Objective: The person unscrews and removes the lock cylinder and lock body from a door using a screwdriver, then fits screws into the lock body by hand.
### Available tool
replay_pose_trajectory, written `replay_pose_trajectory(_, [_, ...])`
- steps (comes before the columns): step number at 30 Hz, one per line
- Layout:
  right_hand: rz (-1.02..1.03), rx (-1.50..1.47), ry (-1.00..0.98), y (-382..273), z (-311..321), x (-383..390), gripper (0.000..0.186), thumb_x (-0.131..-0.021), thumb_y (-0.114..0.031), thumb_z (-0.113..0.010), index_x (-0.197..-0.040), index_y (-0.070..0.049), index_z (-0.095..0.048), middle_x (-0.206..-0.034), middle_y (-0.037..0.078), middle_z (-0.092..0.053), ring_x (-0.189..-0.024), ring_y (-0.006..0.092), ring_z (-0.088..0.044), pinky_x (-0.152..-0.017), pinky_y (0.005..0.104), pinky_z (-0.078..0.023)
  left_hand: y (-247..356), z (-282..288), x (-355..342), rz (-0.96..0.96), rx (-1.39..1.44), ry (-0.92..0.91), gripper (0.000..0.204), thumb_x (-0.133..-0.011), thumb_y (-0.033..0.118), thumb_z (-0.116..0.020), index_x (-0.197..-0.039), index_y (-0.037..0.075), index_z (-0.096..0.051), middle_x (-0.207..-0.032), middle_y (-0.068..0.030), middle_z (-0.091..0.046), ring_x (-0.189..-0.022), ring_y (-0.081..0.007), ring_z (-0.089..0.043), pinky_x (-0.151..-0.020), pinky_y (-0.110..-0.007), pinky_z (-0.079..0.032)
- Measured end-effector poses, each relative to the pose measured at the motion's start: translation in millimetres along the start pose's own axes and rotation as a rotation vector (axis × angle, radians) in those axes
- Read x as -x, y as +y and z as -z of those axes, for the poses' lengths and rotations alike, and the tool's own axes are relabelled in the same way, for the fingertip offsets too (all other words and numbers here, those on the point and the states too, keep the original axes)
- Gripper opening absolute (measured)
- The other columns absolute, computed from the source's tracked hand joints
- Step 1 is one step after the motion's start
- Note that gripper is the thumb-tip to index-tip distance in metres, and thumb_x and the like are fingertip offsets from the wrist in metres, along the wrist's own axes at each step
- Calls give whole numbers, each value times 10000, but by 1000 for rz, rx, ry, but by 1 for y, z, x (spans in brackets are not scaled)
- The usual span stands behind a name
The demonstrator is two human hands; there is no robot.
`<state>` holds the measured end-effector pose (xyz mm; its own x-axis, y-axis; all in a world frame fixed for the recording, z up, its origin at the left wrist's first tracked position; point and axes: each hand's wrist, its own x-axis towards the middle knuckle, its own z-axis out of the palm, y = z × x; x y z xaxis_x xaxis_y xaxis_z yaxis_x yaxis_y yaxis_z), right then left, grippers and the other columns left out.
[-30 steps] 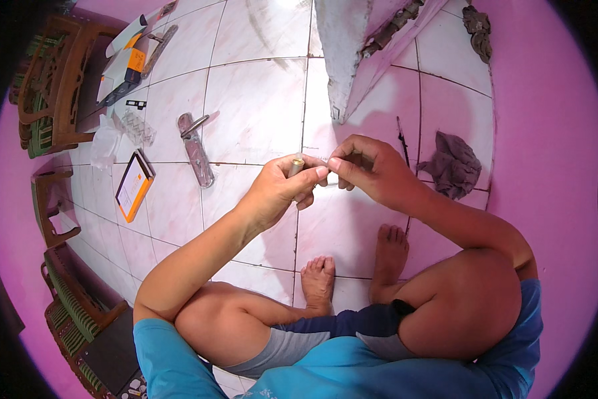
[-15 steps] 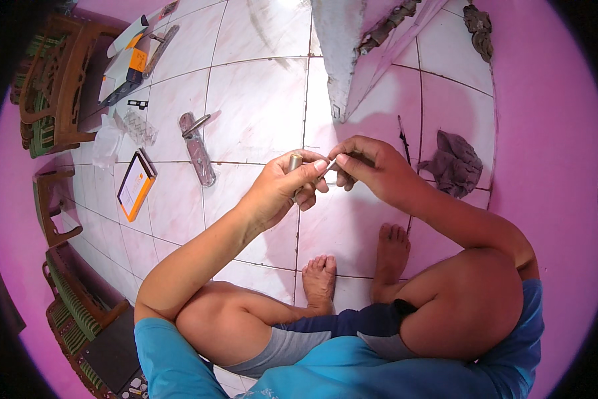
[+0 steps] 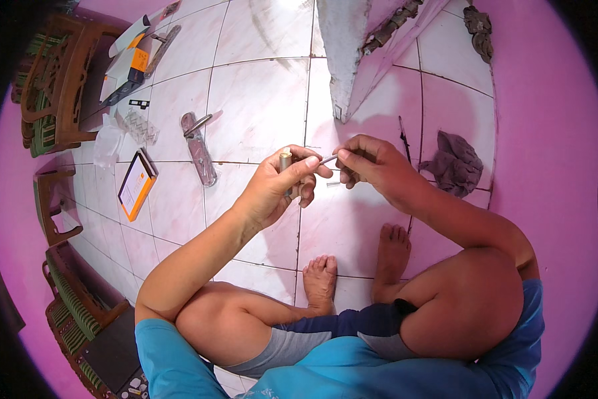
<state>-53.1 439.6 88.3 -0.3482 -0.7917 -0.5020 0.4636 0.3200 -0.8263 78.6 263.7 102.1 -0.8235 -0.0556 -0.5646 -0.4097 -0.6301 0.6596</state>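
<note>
My left hand (image 3: 267, 187) is closed around a short metal cylinder (image 3: 285, 161) with a brass-coloured end, which sticks up beside the thumb. Between that hand's thumb and finger sits one end of a thin grey rod (image 3: 328, 159). My right hand (image 3: 377, 165) pinches the rod's other end, so it spans the small gap between both hands. Below the hands, a small shiny metal piece (image 3: 333, 184) lies on the tiles. The cylinder's lower part is mostly hidden by my left fingers.
A door handle on a long plate (image 3: 200, 156) lies left on the tiled floor; another handle (image 3: 160, 52) lies farther off. Near them are an opened box (image 3: 127, 74), an orange-edged box (image 3: 137, 186) and clear plastic. A screwdriver-like tool (image 3: 404, 138) and grey cloth (image 3: 454, 165) lie right. A door edge (image 3: 342, 86) stands ahead.
My hands have drawn slightly apart, the left one shifting left with the cylinder. More of the thin rod now shows between them, and it lies flatter.
</note>
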Motion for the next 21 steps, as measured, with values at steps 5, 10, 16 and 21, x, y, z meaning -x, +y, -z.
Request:
replay_pose_trajectory(5, [32,-49,17,-3,-4,2,260,-1004,-221,-531,-1118,8,-574,-908,44,-596,-800,117,-590,-722,281,-495,-1,6,0,-34,-47,15,172,-916,183,-672,-963,61,-559,-880,-104,-679,-656,-114,-578,-537,-267,-473])
replay_pose_trajectory(10, [-52,-277,55,-11,-6,1,279,-1021,-279,-484,-1034,-17,-581,-908,54,-589,-757,131,-593,-680,281,-485,0,5,1,-19,-63,57,168,-918,168,-668,-939,52,-549,-866,-104,-670,-665,-124,-583,-543,-275,-477])
replay_pose_trajectory(16, [-124,-109,10,-4,-3,-2,321,-1021,-333,-478,-879,-53,-547,-844,46,-563,-672,135,-575,-599,288,-464,-1,6,2,-31,-73,21,167,-918,163,-666,-933,50,-544,-860,-110,-666,-655,-134,-590,-538,-273,-478])
replay_pose_trajectory(21, [-85,-97,42,-10,-10,0,302,-998,-336,-533,-909,-48,-557,-793,27,-553,-691,126,-570,-606,281,-473,-3,9,2,-46,-88,43,171,-898,170,-685,-914,99,-530,-823,-84,-668,-628,-139,-593,-511,-272,-445])
